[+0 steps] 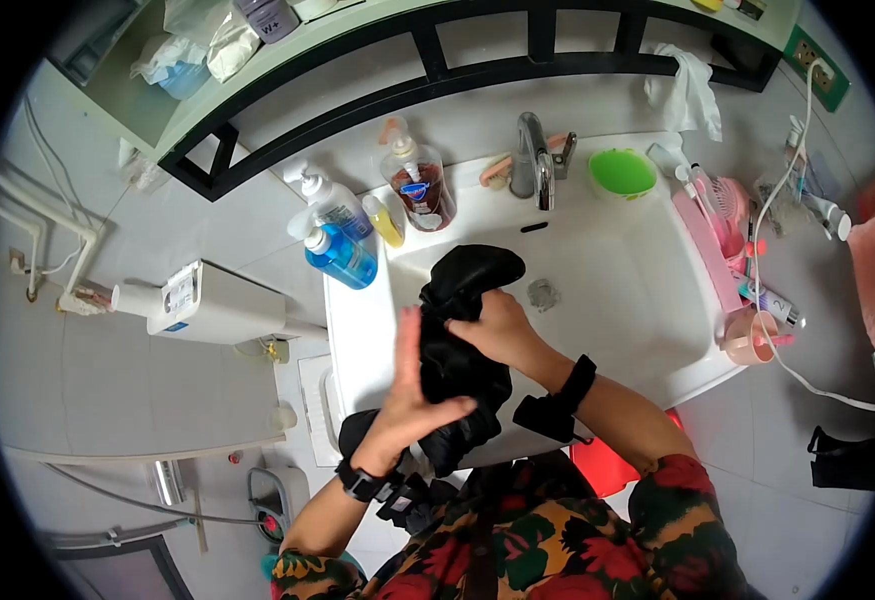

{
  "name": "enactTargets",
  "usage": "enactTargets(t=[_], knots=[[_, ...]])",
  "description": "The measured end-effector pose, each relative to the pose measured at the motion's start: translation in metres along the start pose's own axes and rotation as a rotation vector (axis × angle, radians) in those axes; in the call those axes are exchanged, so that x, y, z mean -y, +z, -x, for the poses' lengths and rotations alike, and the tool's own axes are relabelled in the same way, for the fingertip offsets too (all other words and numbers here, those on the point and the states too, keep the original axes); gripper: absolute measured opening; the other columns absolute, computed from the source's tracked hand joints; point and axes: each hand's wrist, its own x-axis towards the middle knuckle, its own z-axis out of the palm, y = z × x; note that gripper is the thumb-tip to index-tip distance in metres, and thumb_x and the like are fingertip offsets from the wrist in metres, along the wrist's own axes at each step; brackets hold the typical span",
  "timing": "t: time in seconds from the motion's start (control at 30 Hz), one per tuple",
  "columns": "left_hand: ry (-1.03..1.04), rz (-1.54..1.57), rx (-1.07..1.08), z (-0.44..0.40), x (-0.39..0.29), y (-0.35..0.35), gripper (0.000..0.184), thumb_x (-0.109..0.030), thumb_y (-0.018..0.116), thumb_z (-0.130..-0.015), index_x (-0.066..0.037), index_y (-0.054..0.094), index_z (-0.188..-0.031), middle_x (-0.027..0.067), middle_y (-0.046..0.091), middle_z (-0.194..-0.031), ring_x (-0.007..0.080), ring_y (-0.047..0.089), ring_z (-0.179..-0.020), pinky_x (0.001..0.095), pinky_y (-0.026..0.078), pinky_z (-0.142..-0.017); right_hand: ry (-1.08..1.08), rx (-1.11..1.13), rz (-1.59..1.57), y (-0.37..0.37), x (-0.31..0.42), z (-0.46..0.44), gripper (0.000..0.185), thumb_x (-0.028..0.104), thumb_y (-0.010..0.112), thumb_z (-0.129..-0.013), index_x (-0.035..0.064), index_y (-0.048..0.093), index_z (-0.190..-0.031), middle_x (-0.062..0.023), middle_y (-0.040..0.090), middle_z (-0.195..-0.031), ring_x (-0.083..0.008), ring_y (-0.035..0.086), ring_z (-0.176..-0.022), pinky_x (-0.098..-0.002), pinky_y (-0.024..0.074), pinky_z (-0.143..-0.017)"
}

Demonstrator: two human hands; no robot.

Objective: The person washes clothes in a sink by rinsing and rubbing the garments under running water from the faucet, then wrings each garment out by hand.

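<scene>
A soft, dark black bundle (452,365), cloth-like with folds, hangs over the left front part of the white sink (617,285). Its exact kind does not show clearly. My right hand (505,332) grips its right side, with the fingertips hidden behind the black material. On the left, my left hand (412,405) is spread, fingers stretched upward and thumb pointing right, close against the bundle; whether it touches cannot be told. Both wrists wear black straps. Behind the bundle, the drain (543,294) shows in the basin, below a chrome faucet (531,165).
Along the sink's left rim stand a blue pump bottle (345,258), a white pump bottle (337,205) and a red-brown soap bottle (420,190). A green bowl (621,173) sits at the back right. A pink rack (705,250) and pink cup (749,340) line the right edge.
</scene>
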Motion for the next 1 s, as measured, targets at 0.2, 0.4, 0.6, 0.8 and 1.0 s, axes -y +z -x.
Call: enactTargets(t=[0.2,0.4,0.6,0.8,1.0], knots=[[0.037,-0.04,-0.174,-0.018,0.0,0.032,0.119,-0.019,0.084,-0.051,-0.007,0.002,-0.137,0.0157,0.027,-0.132,0.0262,0.03,-0.123,0.0343,0.028,-0.101,-0.096,0.202,0.174,-0.008,0.017,0.01,0.047,0.023,0.057,-0.067,-0.0026,0.048,-0.106,-0.0276,0.054,-0.098,-0.0409,0.053,-0.091,-0.0433,0.0439,-0.077],[-0.134,0.267,-0.307,-0.022,0.007,0.02,0.078,-0.002,0.076,-0.056,-0.004,0.037,-0.124,0.0055,0.052,-0.106,0.0165,0.051,-0.096,0.027,0.042,-0.085,-0.234,0.21,-0.029,-0.016,0.006,0.018,0.066,0.017,0.058,-0.07,0.0022,0.031,-0.128,-0.0208,0.052,-0.106,-0.0319,0.051,-0.099,-0.0372,0.0389,-0.087],[-0.433,0.554,-0.374,0.0,-0.003,0.009,0.046,0.005,0.069,-0.057,-0.001,0.054,-0.099,0.0017,0.055,-0.084,0.0139,0.055,-0.078,0.0256,0.045,-0.074,0.139,0.36,-0.87,-0.022,-0.044,0.005,0.062,0.007,0.061,-0.079,0.0102,0.027,-0.13,-0.0124,0.05,-0.11,-0.0131,0.05,-0.097,-0.0238,0.0422,-0.075],[-0.484,0.497,-0.401,0.016,-0.008,0.005,0.03,0.0,0.071,-0.057,-0.001,0.059,-0.085,0.0009,0.058,-0.076,0.0122,0.056,-0.074,0.0254,0.045,-0.072,0.27,0.367,-1.173,0.009,-0.068,0.017,0.084,0.028,0.076,-0.066,0.0117,0.028,-0.132,-0.0077,0.03,-0.132,-0.0189,0.036,-0.117,-0.0341,0.0376,-0.091],[-0.476,0.553,-0.239,0.007,-0.013,0.015,0.046,0.001,0.068,-0.061,0.001,0.056,-0.106,0.004,0.06,-0.094,0.0138,0.056,-0.087,0.0253,0.042,-0.083,0.403,0.477,-1.378,-0.005,-0.035,0.021,0.042,0.015,0.065,-0.076,-0.0031,0.049,-0.111,-0.0099,0.058,-0.101,-0.0185,0.057,-0.091,-0.0298,0.0469,-0.082]])
